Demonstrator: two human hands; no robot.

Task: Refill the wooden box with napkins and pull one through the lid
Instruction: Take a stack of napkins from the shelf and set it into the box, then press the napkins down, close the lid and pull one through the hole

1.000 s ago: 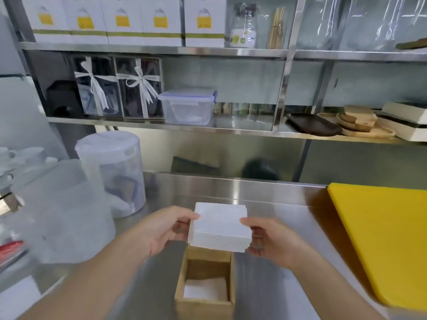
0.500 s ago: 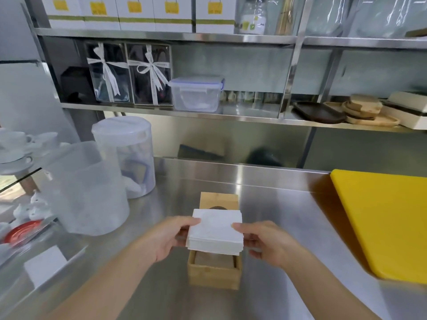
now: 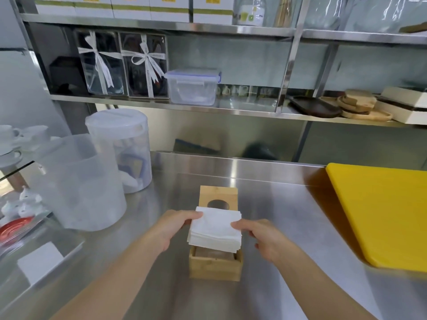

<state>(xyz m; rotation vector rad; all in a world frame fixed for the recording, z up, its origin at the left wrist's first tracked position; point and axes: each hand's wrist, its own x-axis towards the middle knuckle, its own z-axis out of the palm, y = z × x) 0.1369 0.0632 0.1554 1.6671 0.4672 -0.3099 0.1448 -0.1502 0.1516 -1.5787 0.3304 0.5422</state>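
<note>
A stack of white napkins (image 3: 216, 228) hovers just above the open wooden box (image 3: 215, 267) on the steel counter. My left hand (image 3: 174, 226) grips the stack's left edge and my right hand (image 3: 265, 239) grips its right edge. The stack hides most of the box's inside. Flat on the counter just behind the box lies the wooden lid (image 3: 218, 196), whose round hole is partly covered by the napkins' far edge.
Two clear plastic containers (image 3: 83, 181) (image 3: 124, 148) stand to the left. A yellow cutting board (image 3: 383, 211) lies at the right. A steel shelf (image 3: 208, 109) with boxes and wooden trays runs along the back. White cups and a red saucer (image 3: 13, 229) sit far left.
The napkin stack has come down from well above the box to just over its opening. The view has pulled back, so the lid behind the box now shows.
</note>
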